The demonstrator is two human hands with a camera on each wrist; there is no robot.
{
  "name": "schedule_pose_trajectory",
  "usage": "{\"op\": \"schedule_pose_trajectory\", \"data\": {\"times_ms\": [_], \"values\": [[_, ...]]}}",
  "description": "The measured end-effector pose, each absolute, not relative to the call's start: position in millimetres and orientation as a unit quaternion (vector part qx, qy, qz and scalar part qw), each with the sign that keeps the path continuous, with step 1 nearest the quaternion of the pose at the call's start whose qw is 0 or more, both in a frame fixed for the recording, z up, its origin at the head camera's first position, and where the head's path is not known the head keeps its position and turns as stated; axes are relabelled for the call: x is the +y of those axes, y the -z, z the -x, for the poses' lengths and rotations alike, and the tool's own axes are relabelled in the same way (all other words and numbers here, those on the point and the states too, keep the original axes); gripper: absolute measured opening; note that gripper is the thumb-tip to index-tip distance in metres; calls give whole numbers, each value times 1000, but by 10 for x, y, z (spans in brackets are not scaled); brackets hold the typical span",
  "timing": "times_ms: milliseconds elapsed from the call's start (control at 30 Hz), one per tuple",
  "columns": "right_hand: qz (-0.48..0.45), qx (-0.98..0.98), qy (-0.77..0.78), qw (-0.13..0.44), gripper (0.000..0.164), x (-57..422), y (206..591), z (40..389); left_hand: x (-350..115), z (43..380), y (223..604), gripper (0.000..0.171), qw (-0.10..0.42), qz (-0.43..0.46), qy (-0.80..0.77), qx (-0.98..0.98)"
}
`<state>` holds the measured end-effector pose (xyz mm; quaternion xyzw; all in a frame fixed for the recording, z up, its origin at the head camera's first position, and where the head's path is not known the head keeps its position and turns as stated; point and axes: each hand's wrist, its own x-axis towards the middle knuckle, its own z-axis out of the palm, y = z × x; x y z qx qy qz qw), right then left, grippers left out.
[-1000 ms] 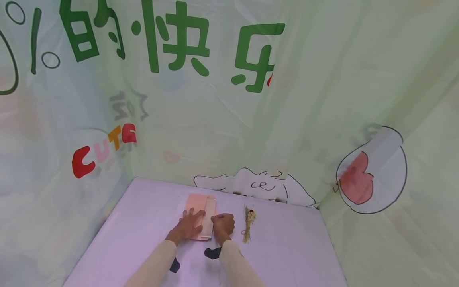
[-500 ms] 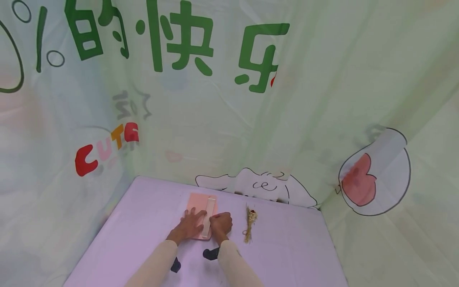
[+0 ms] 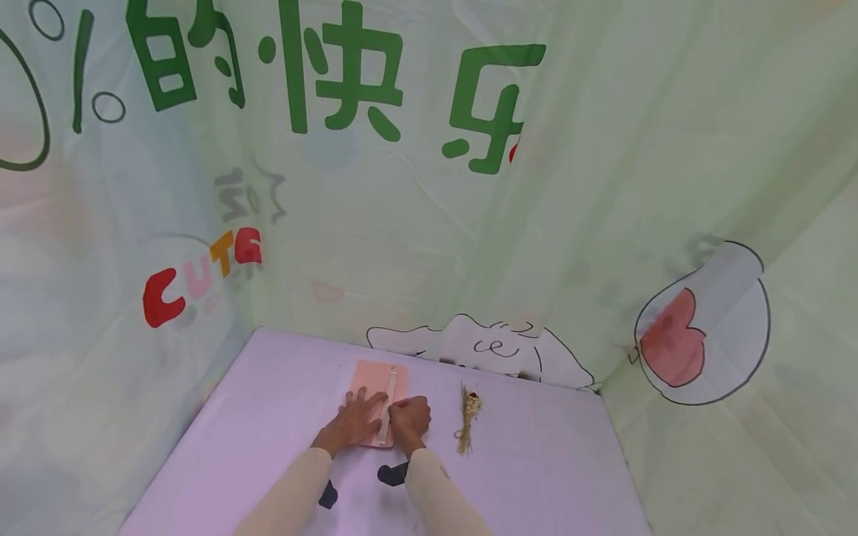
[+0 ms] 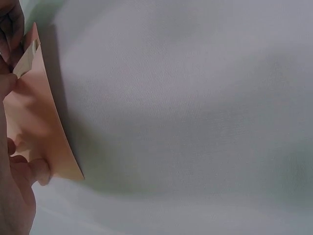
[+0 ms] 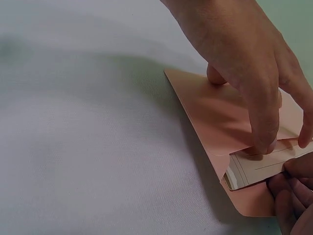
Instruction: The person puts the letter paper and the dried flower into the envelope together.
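- I have the pink envelope [image 3: 377,371] on the pale purple surface [image 3: 536,461], in front of the person, with both hands at it.
- I see the left hand [image 3: 354,418] lying over the envelope, fingers spread and pressing down; in the right wrist view, two of its fingertips reach the edge of the envelope's opening.
- I see the right hand [image 3: 410,419] with its fingers curled, pinching the outer edge of a cream card [image 5: 247,170] between thumb and fingers.
- The card sits partly in the envelope: one long side goes in under the pink front layer, while a narrow strip sticks out toward the right hand. I can make out thin printed lines on that strip.
- The two hands are just beside each other, with the exposed strip between them.
- To the right of the right hand, and apart from it, I have a small bunch of dried flowers [image 3: 466,417] lying on the surface.
- Behind it all I see a pale curtain [image 3: 402,223] with large green characters, colourful letters on the left and a red heart drawing on the right.
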<state>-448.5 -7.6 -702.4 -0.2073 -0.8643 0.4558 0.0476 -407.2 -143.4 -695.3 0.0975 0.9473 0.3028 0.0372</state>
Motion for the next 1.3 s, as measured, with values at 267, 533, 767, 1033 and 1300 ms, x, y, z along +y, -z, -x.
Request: {"op": "schedule_pose_trajectory", "data": {"times_ms": [267, 533, 767, 1033, 1300], "values": [[187, -857, -479, 32, 5, -125, 6999, 4487, -1465, 4091, 6875, 52, 61, -88, -296, 949], [158, -860, -481, 63, 7, -137, 7092, 4479, -1451, 4116, 6960, 51, 45, -105, -293, 949], [155, -847, -505, 58, 5, -167, 7087, 4517, -1451, 4129, 6941, 52, 48, -104, -288, 951], [133, -834, -531, 69, 4, -178, 7131, 4498, -1460, 4133, 6949, 56, 53, -115, -294, 947], [115, -846, -517, 64, 5, -188, 7346, 4630, -1476, 4123, 6968, 57, 55, -110, -291, 949]]}}
